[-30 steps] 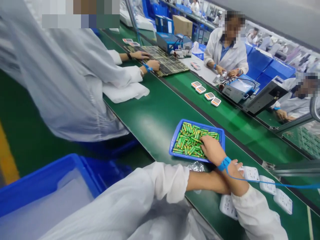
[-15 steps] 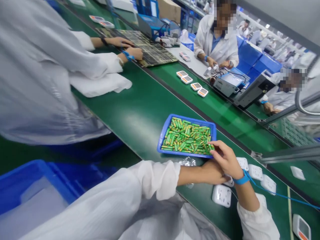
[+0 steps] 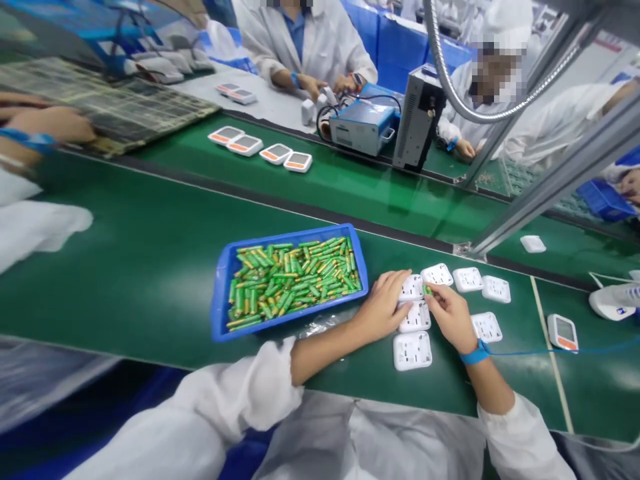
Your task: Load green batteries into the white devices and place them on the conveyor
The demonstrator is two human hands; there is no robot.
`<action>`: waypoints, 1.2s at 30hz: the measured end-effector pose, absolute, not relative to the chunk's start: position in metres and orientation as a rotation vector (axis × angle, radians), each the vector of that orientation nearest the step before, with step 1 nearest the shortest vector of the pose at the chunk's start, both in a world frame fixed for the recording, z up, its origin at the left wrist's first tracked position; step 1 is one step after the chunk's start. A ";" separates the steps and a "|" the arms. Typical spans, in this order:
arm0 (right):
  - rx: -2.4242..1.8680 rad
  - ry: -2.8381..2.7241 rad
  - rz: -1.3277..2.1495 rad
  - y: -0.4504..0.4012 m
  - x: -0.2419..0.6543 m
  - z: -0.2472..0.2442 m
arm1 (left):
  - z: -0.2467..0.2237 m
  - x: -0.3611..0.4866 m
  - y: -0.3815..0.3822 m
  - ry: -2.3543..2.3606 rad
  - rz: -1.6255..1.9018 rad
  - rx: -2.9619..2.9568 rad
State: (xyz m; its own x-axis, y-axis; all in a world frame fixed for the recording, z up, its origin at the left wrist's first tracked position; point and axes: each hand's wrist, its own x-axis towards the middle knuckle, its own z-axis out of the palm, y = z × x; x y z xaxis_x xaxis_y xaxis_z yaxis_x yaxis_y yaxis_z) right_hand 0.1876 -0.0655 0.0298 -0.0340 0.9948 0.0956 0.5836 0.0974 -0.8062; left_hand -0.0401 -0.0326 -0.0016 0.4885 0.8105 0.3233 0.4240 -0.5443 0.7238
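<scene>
My left hand (image 3: 384, 305) rests at the left side of a white square device (image 3: 411, 287), its fingers and thumb gripping it on the green table (image 3: 165, 280). A green battery (image 3: 428, 290) is pinched between the thumb and fingers of my right hand (image 3: 453, 317), at the right edge of that device. Two more white devices, a middle one (image 3: 415, 317) and a nearer one (image 3: 413, 351), lie back side up below it. To the left stands a blue tray (image 3: 217, 300) full of green batteries (image 3: 295, 277).
Several white devices (image 3: 467, 279) lie to the right. A blue wrist cord (image 3: 550, 351) runs right. Metal posts (image 3: 550, 183) rise beyond. A co-worker's hand (image 3: 50, 127) is at the far left; another person (image 3: 305, 53) works across the line, near a blue box (image 3: 363, 123).
The view has swung right. My right hand has moved from the tray's corner to the white device with a battery in its fingers; my left hand now shows on that device.
</scene>
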 end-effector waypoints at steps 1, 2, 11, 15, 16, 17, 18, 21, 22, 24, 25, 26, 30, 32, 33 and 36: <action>-1.569 -1.679 0.771 -0.066 0.184 0.030 | -0.002 -0.041 -0.033 1.019 0.880 2.173; -1.577 -1.655 0.771 -0.065 0.180 0.030 | -0.002 -0.042 -0.033 1.024 0.864 2.179; -1.616 -1.546 0.754 -0.061 0.171 0.030 | 0.000 -0.046 -0.035 1.049 0.731 2.235; -1.587 -1.582 0.757 -0.069 0.178 0.031 | 0.001 -0.047 -0.035 1.047 0.717 2.231; -1.587 -1.607 0.751 -0.071 0.180 0.031 | 0.002 -0.048 -0.035 1.042 0.716 2.234; -1.585 -1.636 0.744 -0.073 0.181 0.031 | 0.002 -0.048 -0.035 1.039 0.714 2.238; -1.578 -1.671 0.739 -0.075 0.182 0.032 | 0.002 -0.049 -0.035 1.037 0.710 2.240; -1.542 -1.795 0.723 -0.078 0.184 0.034 | 0.003 -0.050 -0.036 1.035 0.700 2.240; -1.533 -1.836 0.710 -0.078 0.184 0.035 | 0.003 -0.051 -0.036 1.034 0.700 2.236; -1.507 -1.901 0.678 -0.078 0.186 0.037 | 0.002 -0.051 -0.036 1.030 0.703 2.225; -1.489 -1.925 0.664 -0.077 0.186 0.037 | 0.002 -0.052 -0.036 1.027 0.707 2.221; -1.466 -1.947 0.657 -0.077 0.187 0.037 | 0.002 -0.052 -0.036 1.022 0.712 2.218; -1.410 -2.025 0.657 -0.075 0.189 0.035 | 0.003 -0.053 -0.037 1.011 0.721 2.220; -1.419 -2.053 0.644 -0.076 0.189 0.034 | 0.005 -0.052 -0.037 1.016 0.713 2.217; -1.429 -2.065 0.632 -0.076 0.189 0.033 | 0.005 -0.052 -0.038 1.020 0.709 2.215; -1.457 -2.098 0.580 -0.078 0.186 0.030 | 0.006 -0.051 -0.038 1.024 0.706 2.215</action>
